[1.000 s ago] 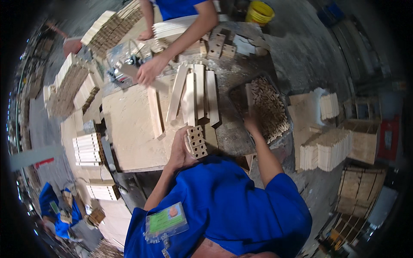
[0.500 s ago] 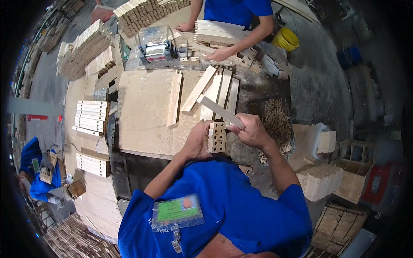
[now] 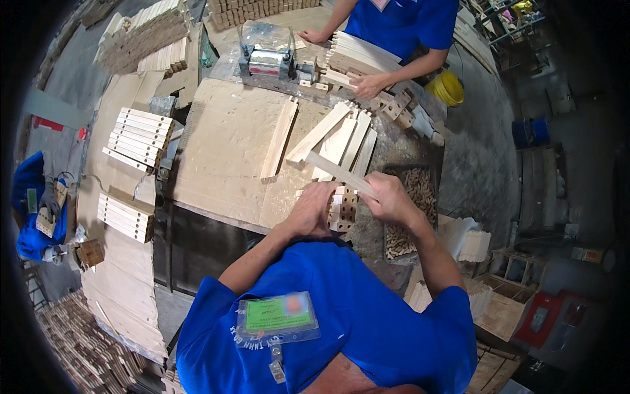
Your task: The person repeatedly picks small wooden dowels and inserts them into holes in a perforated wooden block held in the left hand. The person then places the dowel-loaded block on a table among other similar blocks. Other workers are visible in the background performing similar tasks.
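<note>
My left hand point(image 3: 312, 209) is wrapped round the near end of a small stack of pale wooden strips point(image 3: 342, 209), whose end faces show rows of drilled holes. My right hand point(image 3: 392, 199) grips one end of a pale wooden slat point(image 3: 336, 169). The slat slants up and left above the stack and is slightly blurred. Just beyond it several loose wooden strips point(image 3: 357, 139) lie fanned out, with dowels at their far ends. A single strip point(image 3: 279, 140) lies apart to their left.
A tray of small wooden dowels point(image 3: 401, 240) sits right of my right hand. Across the table a co-worker's hand point(image 3: 371, 85) touches wooden pieces beside a metal clamp device point(image 3: 268, 62). Drilled strips point(image 3: 139, 134) lie in rows at left. A yellow bucket point(image 3: 446, 88) stands far right.
The whole view has shifted and turned a little. Both my hands keep their holds, and the slat stays slanted over the stack, its hand end now slightly lower.
</note>
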The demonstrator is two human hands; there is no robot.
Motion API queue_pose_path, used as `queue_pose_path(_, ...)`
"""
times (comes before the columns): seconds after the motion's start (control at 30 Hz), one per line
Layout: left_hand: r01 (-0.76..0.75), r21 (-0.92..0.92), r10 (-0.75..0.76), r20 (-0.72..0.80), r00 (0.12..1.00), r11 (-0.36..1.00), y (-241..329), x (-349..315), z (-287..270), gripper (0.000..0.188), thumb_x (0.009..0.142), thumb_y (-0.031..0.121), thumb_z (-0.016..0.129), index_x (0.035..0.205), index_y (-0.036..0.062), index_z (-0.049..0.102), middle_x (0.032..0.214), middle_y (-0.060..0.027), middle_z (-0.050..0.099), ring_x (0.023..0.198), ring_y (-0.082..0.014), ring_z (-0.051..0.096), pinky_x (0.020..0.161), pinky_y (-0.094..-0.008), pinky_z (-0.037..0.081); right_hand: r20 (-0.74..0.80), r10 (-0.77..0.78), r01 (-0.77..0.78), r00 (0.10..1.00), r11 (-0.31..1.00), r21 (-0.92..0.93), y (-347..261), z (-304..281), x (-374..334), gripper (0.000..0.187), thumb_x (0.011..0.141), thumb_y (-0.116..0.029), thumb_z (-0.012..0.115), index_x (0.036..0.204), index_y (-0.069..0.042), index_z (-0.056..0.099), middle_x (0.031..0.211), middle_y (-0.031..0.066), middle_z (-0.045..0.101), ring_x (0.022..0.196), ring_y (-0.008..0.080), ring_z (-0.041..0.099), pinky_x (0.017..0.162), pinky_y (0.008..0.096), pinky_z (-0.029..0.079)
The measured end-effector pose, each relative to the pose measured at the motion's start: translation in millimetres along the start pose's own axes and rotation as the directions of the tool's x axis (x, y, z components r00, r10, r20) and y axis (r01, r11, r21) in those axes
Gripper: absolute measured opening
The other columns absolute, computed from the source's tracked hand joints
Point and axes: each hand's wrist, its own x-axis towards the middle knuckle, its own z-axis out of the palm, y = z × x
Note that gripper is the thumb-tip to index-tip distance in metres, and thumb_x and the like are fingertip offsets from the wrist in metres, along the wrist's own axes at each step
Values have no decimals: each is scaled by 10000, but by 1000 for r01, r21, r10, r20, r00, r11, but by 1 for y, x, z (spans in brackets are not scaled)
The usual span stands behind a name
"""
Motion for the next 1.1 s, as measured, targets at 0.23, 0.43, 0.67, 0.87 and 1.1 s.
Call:
queue_pose_path(0.23, 6, -33, -9, -83, 997, 999, -1, -4, 0, 1053, 570, 279, 966, 1478, 53, 484, 1189, -200, 601, 1132, -435, 589, 1001, -491, 454, 16, 45, -44, 999, 996, -77, -13, 8, 13, 156, 896, -103, 726, 907, 28, 643, 826, 254, 670, 790, 488, 699, 732, 526, 549)
queue_pose_path(0.43, -3, -16, 1, -130, 991, 1000, -1, -5, 3, 1018, 577, 296, 971, 1443, 39, 503, 1128, -194, 612, 1076, -430, 612, 941, -500, 488, 68, 205, -200, 976, 977, -74, -18, 7, 19, 195, 918, -125, 707, 1039, 28, 711, 863, 286, 718, 832, 451, 753, 758, 486, 579)
queue_pose_path(0.67, 31, 1, -31, -142, 989, 1000, 0, -13, -1, 973, 591, 283, 958, 1428, 65, 511, 1170, -200, 591, 1146, -437, 591, 1005, -492, 460, 15, 289, -290, 957, 955, 57, -31, 3, 10, 274, 984, -167, 724, 1178, 27, 729, 797, 169, 733, 720, 217, 736, 709, 407, 580)
queue_pose_path(0.87, 71, -37, -75, -125, 989, 997, 7, -20, -13, 994, 623, 290, 967, 1463, 66, 486, 1256, -215, 602, 1211, -437, 598, 1059, -504, 473, -149, 249, -220, 957, 957, 189, -42, -14, -2, 198, 992, -130, 763, 1091, 24, 688, 811, 111, 737, 666, 172, 686, 654, 352, 568)
queue_pose_path(1.1, 46, -30, -51, -174, 983, 998, 14, -21, -13, 921, 669, 284, 944, 1437, 55, 490, 1225, -212, 604, 1190, -424, 608, 1046, -499, 476, -130, -23, 23, 991, 1000, -2, -62, -19, 5, 164, 954, -92, 770, 922, 30, 664, 828, 144, 672, 723, 284, 684, 693, 405, 529)
